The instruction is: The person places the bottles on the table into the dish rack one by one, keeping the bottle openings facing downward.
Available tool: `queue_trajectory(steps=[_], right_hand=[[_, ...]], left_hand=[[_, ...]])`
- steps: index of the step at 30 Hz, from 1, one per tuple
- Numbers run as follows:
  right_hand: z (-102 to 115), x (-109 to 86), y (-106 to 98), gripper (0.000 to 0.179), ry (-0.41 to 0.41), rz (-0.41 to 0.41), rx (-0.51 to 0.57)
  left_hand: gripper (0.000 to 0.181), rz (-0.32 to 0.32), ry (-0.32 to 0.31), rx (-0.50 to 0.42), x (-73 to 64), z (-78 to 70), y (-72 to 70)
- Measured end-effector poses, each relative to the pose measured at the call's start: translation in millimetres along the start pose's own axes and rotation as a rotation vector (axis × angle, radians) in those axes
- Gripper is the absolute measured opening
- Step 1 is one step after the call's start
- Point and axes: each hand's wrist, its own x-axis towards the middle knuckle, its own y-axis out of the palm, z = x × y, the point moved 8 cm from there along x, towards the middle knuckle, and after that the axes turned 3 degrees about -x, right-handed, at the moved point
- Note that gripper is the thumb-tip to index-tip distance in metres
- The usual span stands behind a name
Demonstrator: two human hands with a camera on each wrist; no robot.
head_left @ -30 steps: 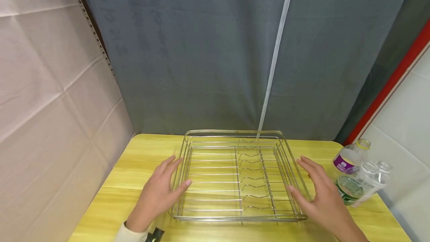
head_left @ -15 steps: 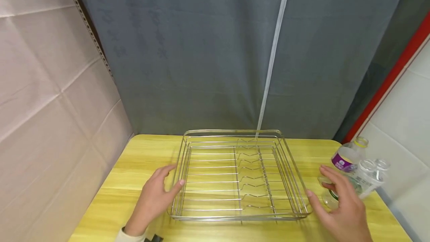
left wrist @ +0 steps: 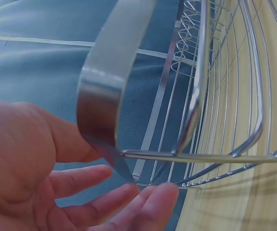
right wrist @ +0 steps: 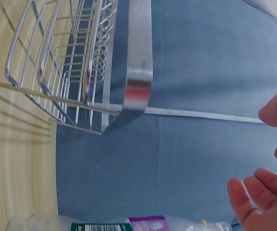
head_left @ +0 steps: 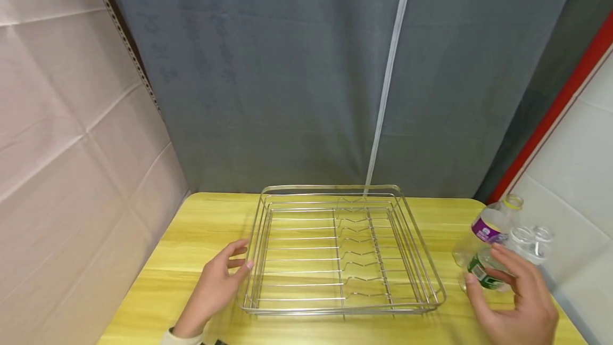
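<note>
A silver wire dish rack [head_left: 330, 311] stands on the yellow wood-grain table. At its left side is my left hand [head_left: 214, 285], fingers loosely bent and fingertips right at the rim; the left wrist view shows thumb and fingers near the flat metal band [left wrist: 100, 91]. My right hand [head_left: 524, 300] is held to the right of the rack, thumb and fingers apart, overlapping the bottles in the head view. Nothing lies between its fingers in the right wrist view. Just past it are a green-labelled clear bottle [head_left: 482, 271] and a purple-labelled one [head_left: 487, 231].
More clear bottle tops [head_left: 523, 236] show behind the right hand, their lower parts hidden. A grey curtain [head_left: 287, 95] hangs behind the table [head_left: 206, 217]. Pale cloth [head_left: 81, 174] covers the left side; a white panel [head_left: 570, 196] stands at the right.
My right hand has moved right, from the rack's right side to the bottles. My left hand has drawn slightly left, its thumb back from over the rack to the rim. The rack looks unmoved.
</note>
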Motion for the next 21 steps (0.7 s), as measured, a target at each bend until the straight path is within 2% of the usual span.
queue_trajectory(steps=[4,9,16,18,21], right_hand=[[5,5.7,-8,0.052,0.025,-0.087,0.017],[-5,7.7,-14,0.053,0.07,-0.126,-0.072],[-36,2.3,-31,0.054,0.173,-0.131,-0.32],[-43,-1.0,-36,0.053,0.223,-0.12,-0.377],[-55,-6.9,-44,0.063,0.322,-0.105,-0.472]], left_hand=[[0.051,0.025,-0.032,-0.062,2.4,2.1,1.8],[0.051,0.037,-0.05,-0.129,4.9,2.2,2.2],[0.052,0.035,-0.081,-0.174,3.0,5.9,2.2],[0.053,0.035,-0.096,-0.191,1.8,8.8,3.7],[0.053,0.038,-0.115,-0.221,1.3,12.3,7.4]])
